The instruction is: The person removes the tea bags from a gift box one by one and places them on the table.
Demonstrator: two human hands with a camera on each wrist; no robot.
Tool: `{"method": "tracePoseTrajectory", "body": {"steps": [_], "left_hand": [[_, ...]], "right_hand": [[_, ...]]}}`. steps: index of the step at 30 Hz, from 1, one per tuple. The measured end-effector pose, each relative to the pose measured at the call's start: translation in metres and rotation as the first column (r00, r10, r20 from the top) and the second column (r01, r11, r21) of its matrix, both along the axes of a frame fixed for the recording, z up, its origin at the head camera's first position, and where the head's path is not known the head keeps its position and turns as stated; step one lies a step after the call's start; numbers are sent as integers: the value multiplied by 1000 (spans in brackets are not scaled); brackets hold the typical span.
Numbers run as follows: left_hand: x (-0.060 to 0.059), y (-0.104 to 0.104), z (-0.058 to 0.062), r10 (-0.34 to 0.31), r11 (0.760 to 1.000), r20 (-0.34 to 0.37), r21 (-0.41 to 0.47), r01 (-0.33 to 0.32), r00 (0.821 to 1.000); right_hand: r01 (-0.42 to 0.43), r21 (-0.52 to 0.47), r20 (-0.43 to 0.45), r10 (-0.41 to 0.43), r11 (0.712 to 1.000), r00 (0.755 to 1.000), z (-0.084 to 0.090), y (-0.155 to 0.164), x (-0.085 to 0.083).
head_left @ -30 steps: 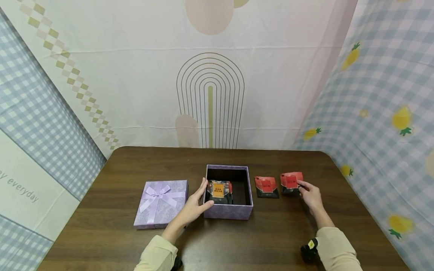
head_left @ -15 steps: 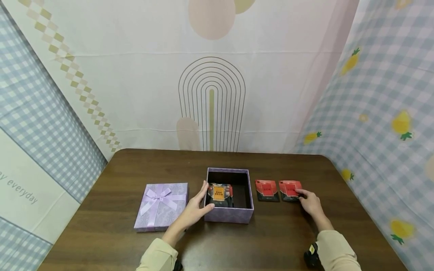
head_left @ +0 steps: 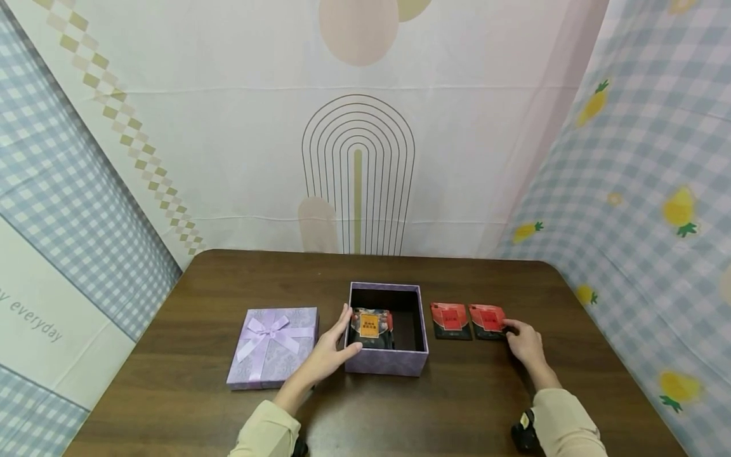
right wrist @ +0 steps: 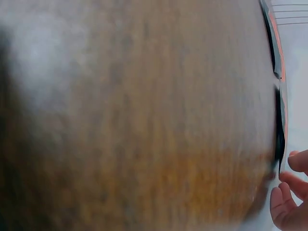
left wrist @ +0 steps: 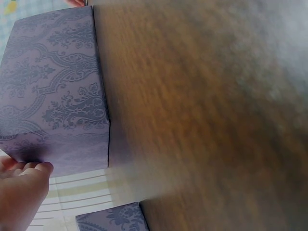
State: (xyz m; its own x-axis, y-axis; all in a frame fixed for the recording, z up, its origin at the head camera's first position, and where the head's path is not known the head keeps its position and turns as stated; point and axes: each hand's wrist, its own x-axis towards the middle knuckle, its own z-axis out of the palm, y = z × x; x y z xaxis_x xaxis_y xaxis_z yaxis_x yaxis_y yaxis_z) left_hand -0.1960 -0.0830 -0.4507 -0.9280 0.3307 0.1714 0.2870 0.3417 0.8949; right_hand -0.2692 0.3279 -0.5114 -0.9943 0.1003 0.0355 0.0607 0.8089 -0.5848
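Note:
An open purple box point(head_left: 388, 363) stands mid-table with a dark packet bearing an orange label point(head_left: 370, 326) inside. My left hand point(head_left: 331, 349) grips the box's left wall near the front corner, fingers outside and thumb over the rim. The left wrist view shows those fingers point(left wrist: 24, 185) against the patterned box wall point(left wrist: 53, 86). Two red packets lie flat to the right of the box, one point(head_left: 450, 320) nearer it and one point(head_left: 487, 319) farther. My right hand point(head_left: 522, 343) touches the farther packet's right edge with relaxed fingertips point(right wrist: 291, 202).
The purple lid with a bow point(head_left: 273, 346) lies left of the box. The brown wooden table point(head_left: 400, 412) is closed in by cloth backdrops at the back and on both sides.
The right hand has lowered the farther red packet flat onto the table beside the other one. The left hand and the box have stayed in place.

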Motion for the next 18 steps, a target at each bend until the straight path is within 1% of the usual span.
{"method": "tracePoseTrajectory", "body": {"steps": [5,10,14,18], "left_hand": [[0,0,1,4,1000,-4,0,-4,1000],[0,0,2,5,1000,3,3,-5,1000],[0,0,3,3,1000,8,4,-3,1000],[0,0,3,-1,1000,3,3,1,1000]], "right_hand": [[25,-47,-101,-30,999,994,3,-7,0],[42,-104,-206,-63,994,977,9,-21,-1],[22,-123,-253,-53,992,966,11,-31,-3],[-4,-147,-273,-37,989,961,13,-40,-4]]}}
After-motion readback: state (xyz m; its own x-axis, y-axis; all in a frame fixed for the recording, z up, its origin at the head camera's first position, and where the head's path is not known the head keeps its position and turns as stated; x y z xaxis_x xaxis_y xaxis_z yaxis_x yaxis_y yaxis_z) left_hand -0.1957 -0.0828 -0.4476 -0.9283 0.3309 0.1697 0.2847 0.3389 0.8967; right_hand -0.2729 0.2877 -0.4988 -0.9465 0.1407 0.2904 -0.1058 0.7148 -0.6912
